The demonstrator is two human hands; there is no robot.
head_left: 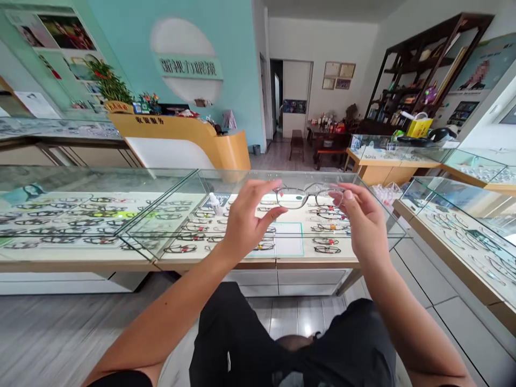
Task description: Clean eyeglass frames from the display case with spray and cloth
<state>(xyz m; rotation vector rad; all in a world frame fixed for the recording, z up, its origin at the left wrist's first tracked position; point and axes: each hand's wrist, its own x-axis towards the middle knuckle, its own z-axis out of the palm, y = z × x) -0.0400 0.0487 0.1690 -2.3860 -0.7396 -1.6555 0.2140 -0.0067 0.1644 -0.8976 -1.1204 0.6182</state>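
Observation:
A pair of eyeglasses [307,196] with a thin dark frame and clear lenses is held up level above the glass display counter. My left hand [250,209] is at its left end, forefinger at the top of the rim and thumb at the bottom. At the other end, my right hand [365,217] pinches the frame between thumb and fingers. Folded temples cannot be made out clearly. Beyond my left hand stands a small white bottle [216,204]. Rows of spectacle frames [327,249] lie under the glass, around a white card with a teal edge [291,239].
The glass display counter [177,265] runs across in front of me, its edge close to my knees. To the right is another glass case [451,244]. A yellow-and-white reception desk [177,141] stands behind, with a wooden bench [297,144] and shelf [419,64] farther back.

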